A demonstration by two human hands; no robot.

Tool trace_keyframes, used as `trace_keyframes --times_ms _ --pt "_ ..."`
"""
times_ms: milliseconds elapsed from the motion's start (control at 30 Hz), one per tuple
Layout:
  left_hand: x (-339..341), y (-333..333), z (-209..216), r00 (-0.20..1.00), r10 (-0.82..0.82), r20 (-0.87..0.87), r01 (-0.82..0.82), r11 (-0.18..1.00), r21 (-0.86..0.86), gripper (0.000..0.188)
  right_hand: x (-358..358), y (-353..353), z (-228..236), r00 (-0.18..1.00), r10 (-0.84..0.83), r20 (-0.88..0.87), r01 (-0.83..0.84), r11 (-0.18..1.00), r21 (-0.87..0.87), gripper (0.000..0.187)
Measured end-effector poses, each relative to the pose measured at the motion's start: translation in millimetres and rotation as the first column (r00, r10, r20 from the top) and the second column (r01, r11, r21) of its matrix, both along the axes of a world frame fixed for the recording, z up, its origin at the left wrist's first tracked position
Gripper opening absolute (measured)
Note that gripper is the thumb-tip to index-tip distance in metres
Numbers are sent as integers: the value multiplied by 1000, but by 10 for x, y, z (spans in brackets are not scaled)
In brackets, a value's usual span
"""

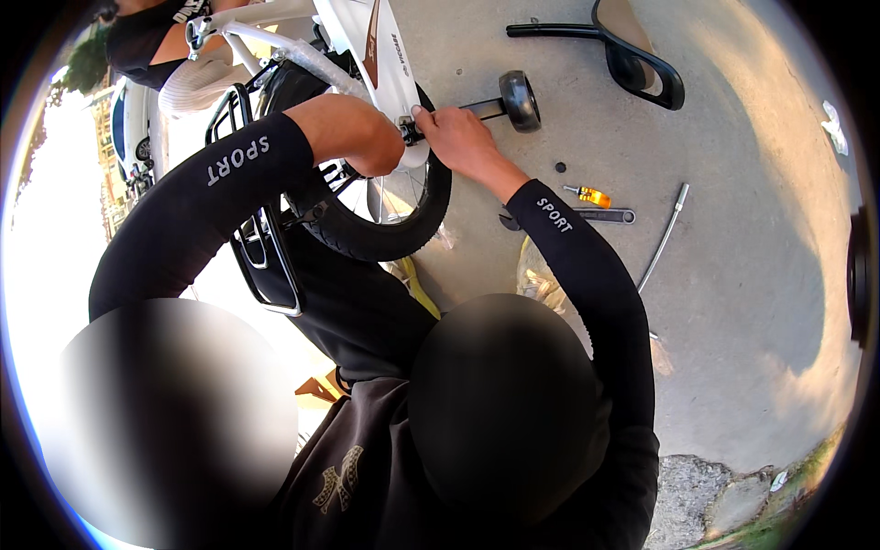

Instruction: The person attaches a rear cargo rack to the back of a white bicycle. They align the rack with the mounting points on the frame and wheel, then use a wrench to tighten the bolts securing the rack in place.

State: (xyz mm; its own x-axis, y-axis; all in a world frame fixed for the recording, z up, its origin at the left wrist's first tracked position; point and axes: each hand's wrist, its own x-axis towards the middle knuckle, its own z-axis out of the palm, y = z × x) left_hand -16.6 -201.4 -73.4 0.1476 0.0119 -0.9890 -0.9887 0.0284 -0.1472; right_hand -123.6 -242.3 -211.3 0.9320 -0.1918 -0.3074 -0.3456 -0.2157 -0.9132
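Observation:
A small bicycle with a white frame (pixel 353 46) and a black tyre (pixel 403 240) stands in front of me. My left hand (pixel 367 137) reaches over the wheel, its fingers curled in by the axle and mostly hidden. Against it from the other side, my right hand (pixel 458 139) is closed, thumb and fingers pinched at the axle hardware (pixel 410 131); what lies between them is hidden. Just beyond the right hand, a training wheel (pixel 520 101) sticks out sideways on a flat bracket (pixel 483 109).
On the concrete at right lie a saddle with its post (pixel 632 55), an orange-handled screwdriver (pixel 591 196), a wrench (pixel 605 215), a small black cap (pixel 560 168) and a metal rod (pixel 665 236). A black rack (pixel 286 275) juts towards me. Another person (pixel 156 46) is at upper left.

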Motion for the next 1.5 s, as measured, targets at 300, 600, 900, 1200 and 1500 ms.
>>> trace_keyframes --times_ms 300,600,900,1200,1500 --pt "-31 -45 22 999 37 -6 -37 999 7 32 37 60 -126 1000 -24 10 24 1000 19 63" --pt "-72 -99 82 998 58 11 -58 998 35 32 -67 38 -37 995 -29 100 30 1000 -7 63" --pt "-217 -142 255 992 95 79 -85 988 -129 45 -76 113 -48 973 -42 225 73 989 -132 45" --pt "122 768 1432 757 52 -651 -575 -419 -702 26 22 130 85 993 -45 -108 17 969 -245 44" --pt "-16 1865 782 309 395 -865 -356 -795 -491 92 -28 13 97 997 73 24 -65 968 -242 39"
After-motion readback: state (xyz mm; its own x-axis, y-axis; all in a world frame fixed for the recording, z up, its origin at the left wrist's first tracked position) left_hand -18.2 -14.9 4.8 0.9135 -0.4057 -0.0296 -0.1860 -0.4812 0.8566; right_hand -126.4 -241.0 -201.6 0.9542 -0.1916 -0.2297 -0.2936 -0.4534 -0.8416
